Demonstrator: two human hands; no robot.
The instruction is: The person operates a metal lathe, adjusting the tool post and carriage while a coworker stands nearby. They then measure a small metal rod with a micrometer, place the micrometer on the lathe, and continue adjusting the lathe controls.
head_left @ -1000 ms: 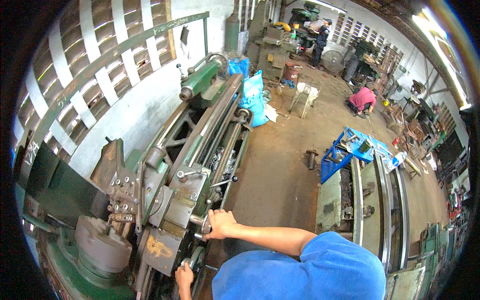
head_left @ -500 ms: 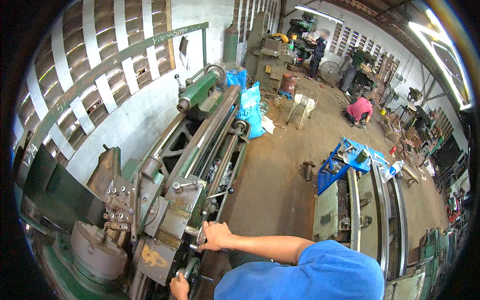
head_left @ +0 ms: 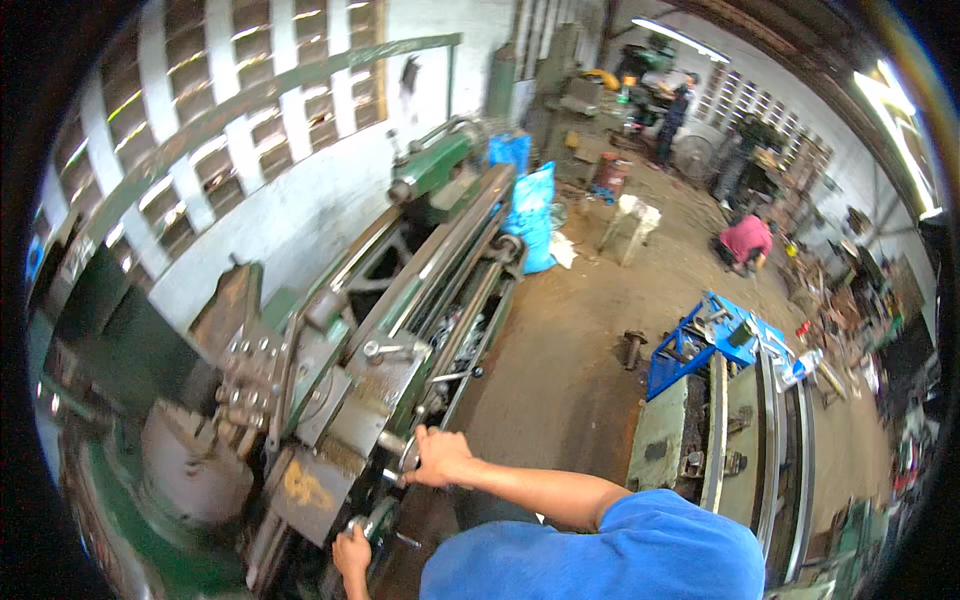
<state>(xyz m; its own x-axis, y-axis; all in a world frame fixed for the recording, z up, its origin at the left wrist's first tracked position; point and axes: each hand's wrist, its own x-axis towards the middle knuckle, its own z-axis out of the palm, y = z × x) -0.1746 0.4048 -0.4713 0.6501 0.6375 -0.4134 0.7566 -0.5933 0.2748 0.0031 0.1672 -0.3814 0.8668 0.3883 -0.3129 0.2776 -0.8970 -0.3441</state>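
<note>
A green metal lathe (head_left: 330,430) fills the left side, its chuck (head_left: 195,465) at the lower left and its tool post (head_left: 255,385) beside that. My right hand (head_left: 440,458) is closed around a small handwheel (head_left: 408,455) on the front of the carriage. Lower down, my left hand (head_left: 352,553) grips the handle of a larger handwheel (head_left: 380,520), whose rim is partly covered by my fingers. A lever with a dark knob (head_left: 455,376) sticks out beyond my right hand. The tailstock (head_left: 435,165) stands at the far end of the bed.
Blue sacks (head_left: 532,220) lean past the lathe's far end. A blue cart (head_left: 690,335) with tools stands right, next to another machine's rails (head_left: 765,440). One person in red (head_left: 745,243) crouches on the floor; another (head_left: 675,120) stands at a far machine.
The whole view has shifted, so most of the scene sits further right, with some blur. Both hands keep their holds on the handwheels; any turning of them is too slight to tell.
</note>
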